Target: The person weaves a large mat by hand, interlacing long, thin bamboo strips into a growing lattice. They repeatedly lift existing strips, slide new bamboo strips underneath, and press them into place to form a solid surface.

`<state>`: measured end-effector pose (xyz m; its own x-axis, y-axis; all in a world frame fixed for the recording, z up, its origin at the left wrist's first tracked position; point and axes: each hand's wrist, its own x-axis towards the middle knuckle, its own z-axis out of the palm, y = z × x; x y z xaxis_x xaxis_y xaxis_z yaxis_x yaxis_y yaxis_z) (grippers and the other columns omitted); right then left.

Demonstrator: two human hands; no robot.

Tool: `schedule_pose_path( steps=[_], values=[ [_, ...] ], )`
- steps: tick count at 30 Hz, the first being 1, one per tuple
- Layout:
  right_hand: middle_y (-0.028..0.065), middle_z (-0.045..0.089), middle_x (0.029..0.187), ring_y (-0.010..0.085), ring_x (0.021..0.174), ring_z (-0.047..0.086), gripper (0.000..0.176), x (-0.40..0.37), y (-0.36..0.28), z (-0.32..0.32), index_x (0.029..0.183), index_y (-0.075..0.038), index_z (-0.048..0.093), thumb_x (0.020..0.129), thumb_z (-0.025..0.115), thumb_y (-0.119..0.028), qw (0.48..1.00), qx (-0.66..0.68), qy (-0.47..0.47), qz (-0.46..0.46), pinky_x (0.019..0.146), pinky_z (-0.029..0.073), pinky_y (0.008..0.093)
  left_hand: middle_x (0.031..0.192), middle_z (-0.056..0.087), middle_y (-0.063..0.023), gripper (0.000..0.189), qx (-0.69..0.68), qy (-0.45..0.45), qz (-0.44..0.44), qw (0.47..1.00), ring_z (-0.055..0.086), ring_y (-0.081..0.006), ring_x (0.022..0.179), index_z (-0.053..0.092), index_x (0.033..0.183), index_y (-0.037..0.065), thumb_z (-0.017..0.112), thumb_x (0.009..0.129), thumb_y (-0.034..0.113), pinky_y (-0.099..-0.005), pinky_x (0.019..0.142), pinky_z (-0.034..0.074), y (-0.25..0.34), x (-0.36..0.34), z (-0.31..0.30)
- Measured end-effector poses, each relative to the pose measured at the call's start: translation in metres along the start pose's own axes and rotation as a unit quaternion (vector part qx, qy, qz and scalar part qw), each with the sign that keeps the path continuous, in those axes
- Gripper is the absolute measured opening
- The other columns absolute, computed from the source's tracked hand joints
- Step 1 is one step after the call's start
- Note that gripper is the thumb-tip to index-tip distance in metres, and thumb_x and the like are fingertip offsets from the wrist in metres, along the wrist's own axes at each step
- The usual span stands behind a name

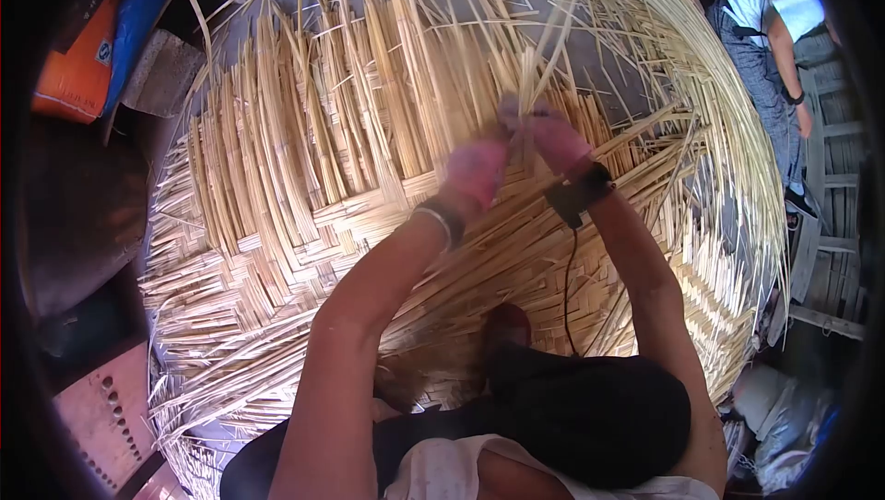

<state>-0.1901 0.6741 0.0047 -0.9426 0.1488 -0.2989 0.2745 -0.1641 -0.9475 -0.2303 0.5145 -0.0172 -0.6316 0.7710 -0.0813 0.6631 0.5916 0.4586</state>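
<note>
My left hand [475,171], in a pink glove, is closed around pale split reed strips that are smeared by motion. Beside it my right hand [557,139], gloved the same way, grips reed strips [528,85] that stick up from between the two hands. The fingertips are blurred. Below both hands spreads a large woven reed mat [369,202] with a slanting weave. Its long loose strip ends [277,122] point away from me at the far left. A dark band with a cord [570,293] hangs at my right wrist.
Another person [770,30] bends at the upper right, beside a slatted wooden frame [834,187]. Concrete blocks [164,73] and an orange bag [76,67] lie at the upper left. Loose reeds [710,122] curve along the mat's right side. My shoe [507,325] rests on the mat.
</note>
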Motion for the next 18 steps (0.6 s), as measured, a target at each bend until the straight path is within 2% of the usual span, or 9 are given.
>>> schedule_pose_path(
  steps=[3,8,10,11,12,14,15,16,18],
  values=[
    [0.0058,0.063,0.099,0.0133,0.095,0.057,0.024,0.015,0.006,-0.009,0.103,-0.001,0.061,0.083,0.058,-0.014,0.969,0.034,0.192,-0.149,0.083,0.045,0.0270,0.080,0.063,-0.0152,0.021,0.015,-0.069,0.053,0.996,0.063,-0.0309,0.078,0.064,0.095,0.009,0.053,0.083,0.023,-0.0398,0.068,0.050,-0.010,0.007,-0.012],
    [0.0069,0.061,0.106,0.0135,0.090,0.059,0.030,-0.030,0.049,-0.068,0.111,-0.005,0.059,0.085,0.059,-0.017,0.874,-0.382,0.226,-0.197,0.074,0.048,0.0254,0.090,0.064,-0.0160,0.029,-0.079,-0.116,-0.040,0.989,0.062,-0.0329,0.081,0.065,0.096,0.010,0.055,0.080,0.032,-0.0406,0.073,0.050,-0.020,0.015,-0.011],
    [0.0065,0.062,0.107,0.0163,0.088,0.061,0.032,-0.044,0.048,-0.079,0.113,-0.006,0.059,0.084,0.059,-0.017,0.919,-0.316,0.219,-0.088,0.072,0.049,0.0262,0.091,0.064,-0.0159,0.030,-0.093,-0.115,-0.073,0.986,0.062,-0.0333,0.082,0.065,0.097,0.010,0.055,0.079,0.032,-0.0408,0.074,0.050,-0.022,0.017,-0.003],
    [0.0062,0.063,0.105,0.0193,0.087,0.062,0.032,-0.053,0.017,-0.067,0.113,-0.007,0.060,0.082,0.060,-0.016,0.958,-0.170,0.222,0.056,0.073,0.050,0.0282,0.091,0.065,-0.0158,0.029,-0.091,-0.107,-0.070,0.988,0.062,-0.0334,0.083,0.065,0.097,0.010,0.055,0.079,0.031,-0.0408,0.075,0.050,-0.022,0.015,-0.001],
    [0.0059,0.065,0.102,0.0224,0.085,0.064,0.032,-0.057,-0.004,-0.057,0.112,-0.008,0.061,0.081,0.060,-0.015,0.957,-0.015,0.217,0.193,0.074,0.051,0.0302,0.091,0.065,-0.0157,0.029,-0.086,-0.097,-0.066,0.989,0.062,-0.0335,0.083,0.065,0.097,0.010,0.054,0.079,0.030,-0.0408,0.075,0.050,-0.022,0.015,-0.001],
    [0.0090,0.066,0.096,0.0223,0.082,0.064,0.028,-0.054,-0.015,-0.050,0.107,-0.009,0.064,0.080,0.059,-0.015,0.958,-0.252,0.136,-0.011,0.071,0.051,0.0298,0.091,0.065,-0.0135,0.026,-0.066,-0.096,-0.092,0.989,0.062,-0.0319,0.084,0.066,0.096,0.010,0.055,0.078,0.027,-0.0380,0.075,0.050,-0.014,0.012,-0.003],
    [0.0106,0.067,0.093,0.0223,0.080,0.065,0.026,-0.046,-0.019,-0.049,0.104,-0.010,0.065,0.079,0.059,-0.015,0.919,-0.364,0.090,-0.118,0.070,0.051,0.0296,0.091,0.066,-0.0127,0.026,-0.054,-0.091,-0.102,0.989,0.063,-0.0307,0.083,0.066,0.096,0.011,0.056,0.078,0.026,-0.0369,0.075,0.051,-0.010,0.011,-0.006],
    [0.0112,0.066,0.091,0.0222,0.079,0.065,0.023,-0.035,-0.016,-0.048,0.100,-0.010,0.066,0.079,0.059,-0.016,0.836,-0.529,0.040,-0.140,0.070,0.051,0.0297,0.091,0.066,-0.0119,0.026,-0.043,-0.086,-0.112,0.989,0.063,-0.0294,0.083,0.066,0.096,0.011,0.056,0.078,0.026,-0.0357,0.075,0.051,-0.006,0.008,-0.007],
    [0.0125,0.066,0.086,0.0219,0.078,0.065,0.019,-0.006,-0.010,-0.046,0.092,-0.009,0.067,0.078,0.058,-0.018,0.580,-0.794,-0.062,-0.169,0.070,0.051,0.0300,0.090,0.067,-0.0105,0.025,-0.179,-0.030,-0.114,0.977,0.064,-0.0264,0.082,0.066,0.096,0.011,0.059,0.076,0.025,-0.0332,0.075,0.051,-0.015,0.003,-0.002]
  ],
)
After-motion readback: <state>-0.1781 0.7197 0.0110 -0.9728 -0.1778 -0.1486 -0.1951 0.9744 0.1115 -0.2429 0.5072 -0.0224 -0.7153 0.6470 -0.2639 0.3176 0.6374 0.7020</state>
